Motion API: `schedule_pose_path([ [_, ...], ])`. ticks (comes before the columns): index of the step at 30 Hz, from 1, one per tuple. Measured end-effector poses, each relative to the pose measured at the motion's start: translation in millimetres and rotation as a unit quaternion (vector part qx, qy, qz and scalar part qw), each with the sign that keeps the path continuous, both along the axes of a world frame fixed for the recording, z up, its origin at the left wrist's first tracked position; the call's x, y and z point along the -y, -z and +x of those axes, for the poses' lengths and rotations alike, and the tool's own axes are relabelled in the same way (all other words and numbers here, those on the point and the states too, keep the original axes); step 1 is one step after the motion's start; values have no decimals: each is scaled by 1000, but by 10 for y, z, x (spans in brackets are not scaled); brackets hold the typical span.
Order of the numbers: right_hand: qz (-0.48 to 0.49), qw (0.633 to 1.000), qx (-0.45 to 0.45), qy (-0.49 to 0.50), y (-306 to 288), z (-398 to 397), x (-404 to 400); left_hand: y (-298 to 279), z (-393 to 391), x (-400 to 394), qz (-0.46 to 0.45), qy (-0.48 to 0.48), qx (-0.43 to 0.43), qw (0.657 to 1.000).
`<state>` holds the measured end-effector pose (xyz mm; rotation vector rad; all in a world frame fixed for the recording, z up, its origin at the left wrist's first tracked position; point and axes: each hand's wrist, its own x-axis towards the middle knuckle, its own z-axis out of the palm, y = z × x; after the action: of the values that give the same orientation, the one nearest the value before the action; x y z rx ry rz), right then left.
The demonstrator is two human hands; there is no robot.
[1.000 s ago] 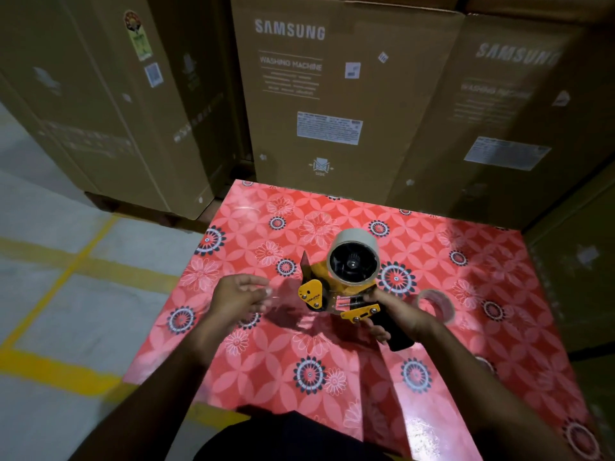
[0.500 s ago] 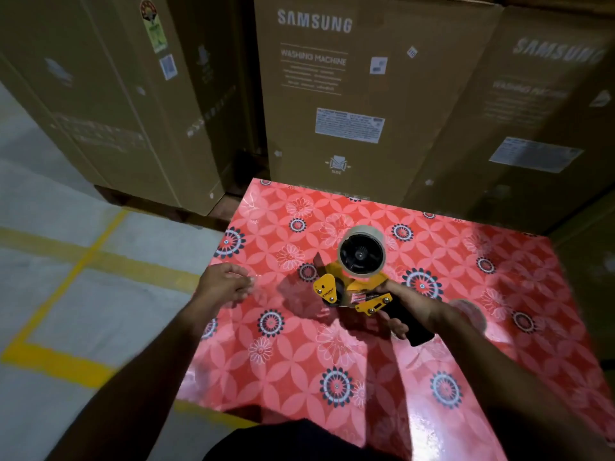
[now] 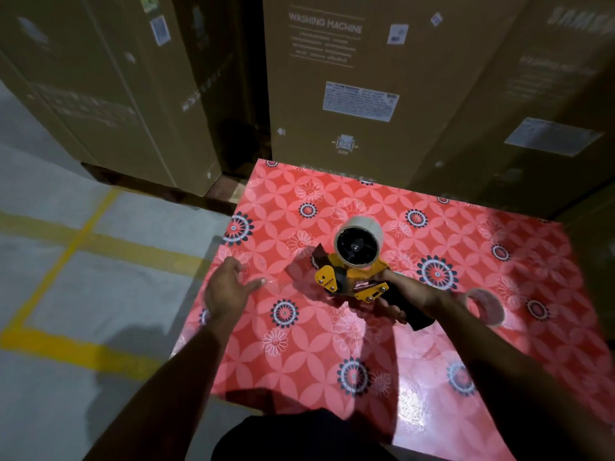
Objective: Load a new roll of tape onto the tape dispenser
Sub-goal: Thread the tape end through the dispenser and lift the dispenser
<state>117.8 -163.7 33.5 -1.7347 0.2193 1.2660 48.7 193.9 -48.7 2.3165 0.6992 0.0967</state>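
A yellow and black tape dispenser (image 3: pixel 352 284) stands over the red flowered table (image 3: pixel 299 354). A pale roll of tape (image 3: pixel 359 242) sits on its black hub. My right hand (image 3: pixel 406 294) is closed around the dispenser's black handle. My left hand (image 3: pixel 229 287) hovers left of the dispenser, near the table's left edge, with fingers spread and nothing visible in it. A faint clear strip seems to run from near its fingertips toward the dispenser; I cannot tell if it is tape. A second, near-empty roll (image 3: pixel 484 307) lies on the table behind my right wrist.
Tall cardboard washing-machine boxes (image 3: pixel 349 88) stand close behind the table and to the left (image 3: pixel 109 88). Grey floor with yellow lines (image 3: pixel 76 247) lies left of the table. More boxes close off the right side.
My left hand has pulled away leftward from the dispenser and spread its fingers. The dispenser and my right hand have stayed roughly in place; the camera has shifted.
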Motion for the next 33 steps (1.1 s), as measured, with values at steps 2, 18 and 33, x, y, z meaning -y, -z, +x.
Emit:
schedule_pose_path([
  [2,-7,1000,3,-7,17,-17,-4,68,-49,-113,86,33,-3,996],
  [18,26,999,0,-21,92,-150,129,387,-401,176,239,354,-48,903],
  [33,30,998,-34,41,215,-251,802,224,-377,628,233,364,-85,898],
])
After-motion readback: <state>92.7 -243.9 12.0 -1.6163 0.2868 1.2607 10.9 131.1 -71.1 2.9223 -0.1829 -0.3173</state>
